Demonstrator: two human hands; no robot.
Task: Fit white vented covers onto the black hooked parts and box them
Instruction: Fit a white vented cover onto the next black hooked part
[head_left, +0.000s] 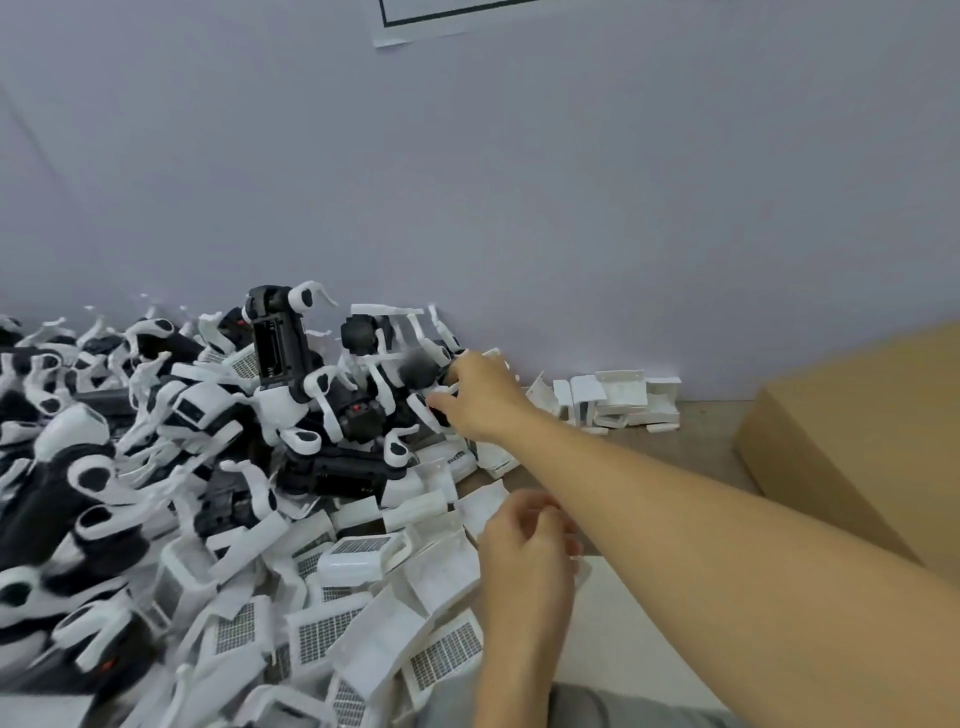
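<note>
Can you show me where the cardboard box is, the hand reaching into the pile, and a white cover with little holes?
cardboard box (852, 441), head view, its side wall.
right hand (480, 400), head view, back of hand.
white vented cover (356, 556), head view, its mesh top.

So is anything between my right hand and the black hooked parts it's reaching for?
Nothing visible. The right hand is already at the edge of the pile of black hooked parts, fingertips among them.

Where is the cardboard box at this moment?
In the head view, the cardboard box stands at the far right against the wall, beyond the person's outstretched right arm and just right of a small cluster of white covers.
</note>
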